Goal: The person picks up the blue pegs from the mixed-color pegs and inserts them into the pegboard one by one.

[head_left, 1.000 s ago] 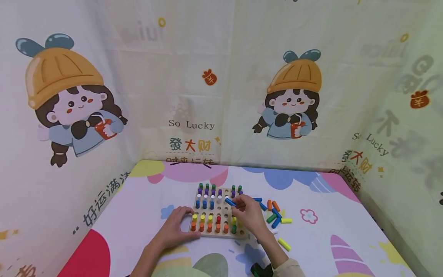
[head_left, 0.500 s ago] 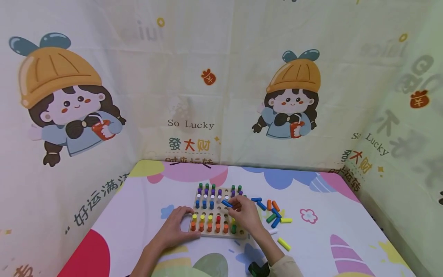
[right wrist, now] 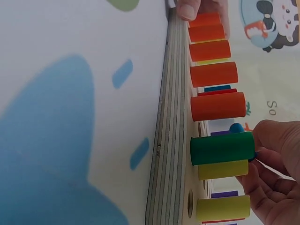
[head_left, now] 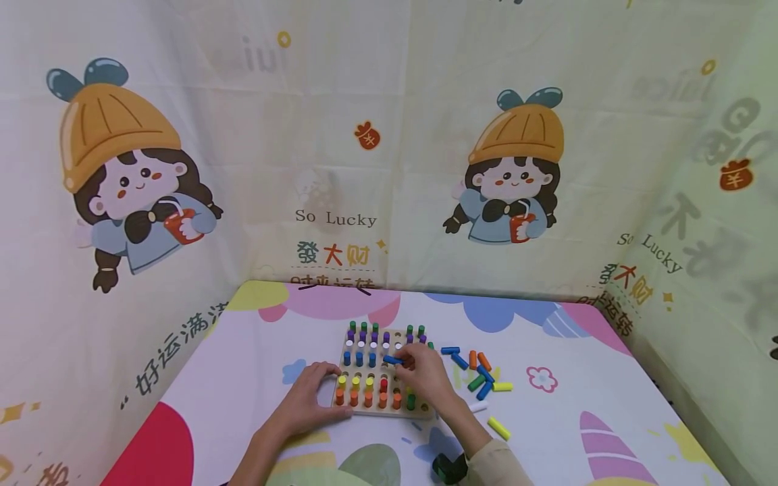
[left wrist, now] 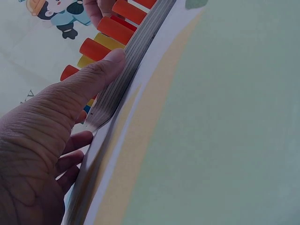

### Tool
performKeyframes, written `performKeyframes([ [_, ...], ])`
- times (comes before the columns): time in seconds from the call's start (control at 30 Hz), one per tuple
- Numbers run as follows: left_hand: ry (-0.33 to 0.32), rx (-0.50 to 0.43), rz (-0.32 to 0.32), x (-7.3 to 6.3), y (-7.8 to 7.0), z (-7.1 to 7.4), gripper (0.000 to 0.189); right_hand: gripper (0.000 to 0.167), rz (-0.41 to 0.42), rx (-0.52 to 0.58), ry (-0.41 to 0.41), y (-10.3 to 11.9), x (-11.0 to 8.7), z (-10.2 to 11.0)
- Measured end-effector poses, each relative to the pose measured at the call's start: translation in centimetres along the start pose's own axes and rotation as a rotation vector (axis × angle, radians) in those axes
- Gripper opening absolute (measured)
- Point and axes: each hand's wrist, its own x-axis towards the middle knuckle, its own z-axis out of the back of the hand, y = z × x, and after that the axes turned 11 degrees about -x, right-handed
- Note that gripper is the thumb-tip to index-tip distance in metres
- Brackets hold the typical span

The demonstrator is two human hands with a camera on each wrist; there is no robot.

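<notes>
A wooden pegboard (head_left: 389,413) lies on the table with rows of coloured pegs upright in its holes. My left hand (head_left: 306,399) holds its near left corner; the left wrist view shows the thumb (left wrist: 101,70) against the board's layered edge, beside the orange pegs (left wrist: 96,49). My right hand (head_left: 430,376) pinches a blue peg (head_left: 392,360) over the board, to the right of the standing blue row. The peg lies nearly level, pointing left. In the right wrist view a green peg (right wrist: 222,148) partly hides the blue peg (right wrist: 236,128) and some fingers.
Right of the board lie several loose pegs, among them orange (head_left: 473,360), blue (head_left: 450,350), green (head_left: 476,383), white (head_left: 479,406) and yellow (head_left: 499,428). A dark object (head_left: 448,468) sits by the right wrist. Printed cloth walls (head_left: 425,169) stand behind and beside the table.
My right hand has moved slightly left and down with the blue peg, which has gone from slanting to nearly level. My left hand stays at the board's corner.
</notes>
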Motion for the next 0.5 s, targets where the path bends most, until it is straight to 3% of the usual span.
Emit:
performKeyframes([
  [0.5, 0.003, -0.012, 0.012, -0.05, 0.00, 0.01, 0.076, 0.011, 0.033, -0.080, 0.056, 0.11, 0.92, -0.31],
])
